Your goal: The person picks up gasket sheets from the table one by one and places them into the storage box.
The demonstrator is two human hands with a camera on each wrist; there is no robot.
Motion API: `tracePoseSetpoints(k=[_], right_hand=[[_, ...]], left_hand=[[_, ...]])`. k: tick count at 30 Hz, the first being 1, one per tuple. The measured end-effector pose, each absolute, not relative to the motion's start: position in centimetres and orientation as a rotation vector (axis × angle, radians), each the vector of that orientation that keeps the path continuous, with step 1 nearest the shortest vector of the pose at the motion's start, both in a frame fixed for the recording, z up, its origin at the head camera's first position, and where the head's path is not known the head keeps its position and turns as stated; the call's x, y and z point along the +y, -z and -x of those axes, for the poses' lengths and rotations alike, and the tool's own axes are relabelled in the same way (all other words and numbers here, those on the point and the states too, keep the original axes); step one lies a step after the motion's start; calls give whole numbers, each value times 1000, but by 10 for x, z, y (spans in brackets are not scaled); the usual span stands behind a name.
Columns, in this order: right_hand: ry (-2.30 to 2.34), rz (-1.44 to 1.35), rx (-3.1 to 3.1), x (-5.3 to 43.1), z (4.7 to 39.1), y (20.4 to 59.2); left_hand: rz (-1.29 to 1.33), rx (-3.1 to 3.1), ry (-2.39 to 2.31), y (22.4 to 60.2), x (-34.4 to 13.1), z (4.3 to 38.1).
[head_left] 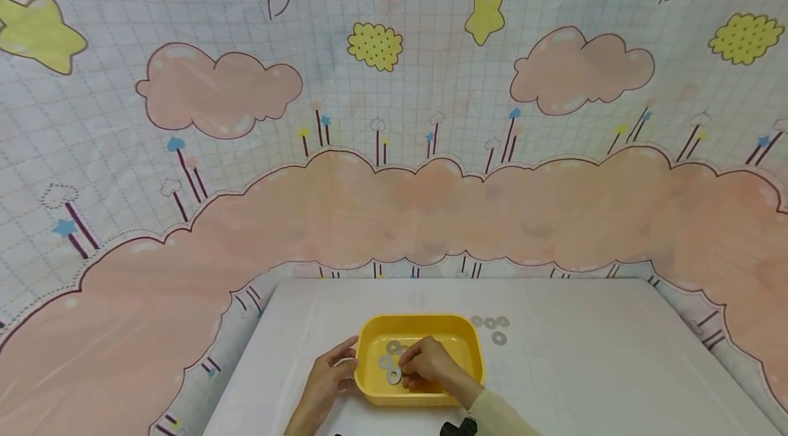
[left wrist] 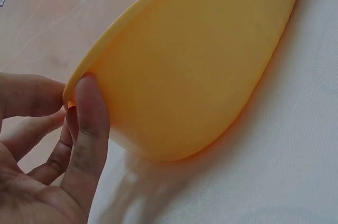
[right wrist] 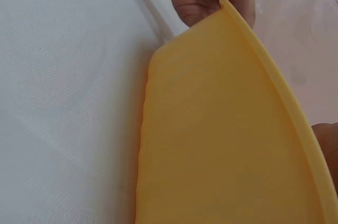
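Note:
A yellow plastic tray (head_left: 452,324) stands on the white table, with several flat grey rings, like washers, lying inside. My left hand (head_left: 328,380) is at the tray's left end, its thumb and fingers touching the outer wall and rim. In the left wrist view, the thumb (left wrist: 91,123) lies along the outer wall just under the rim. My right hand (head_left: 431,364) reaches into the tray with bent fingers, right beside a grey ring (head_left: 394,375). Whether the fingertips grip a ring is hidden. The tray wall (right wrist: 222,123) blocks most of the right wrist view.
Several more grey rings (head_left: 490,323) lie on the table behind and right of the tray. The white table (head_left: 585,354) extends to both sides. A patterned cloth (head_left: 462,210) with clouds and stars hangs behind it.

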State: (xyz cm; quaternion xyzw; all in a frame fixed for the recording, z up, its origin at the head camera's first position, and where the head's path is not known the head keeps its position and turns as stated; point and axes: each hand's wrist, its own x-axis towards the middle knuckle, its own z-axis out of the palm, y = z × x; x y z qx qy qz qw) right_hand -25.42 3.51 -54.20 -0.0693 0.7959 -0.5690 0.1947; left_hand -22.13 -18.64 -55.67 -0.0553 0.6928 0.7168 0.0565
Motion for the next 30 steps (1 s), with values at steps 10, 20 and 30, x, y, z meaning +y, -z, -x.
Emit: tracePoseSetpoints(k=[10,20,30], right_hand=[[1594,231,2275,46,250,530],[1755,271,2167,70,252,514],[1840,278,2202,95,256,490]], left_hand=[[167,2094,-2173,556,-185,221],[171,2090,-2179,555,-184,221],[185,2090,-2176,555,-184,220]])
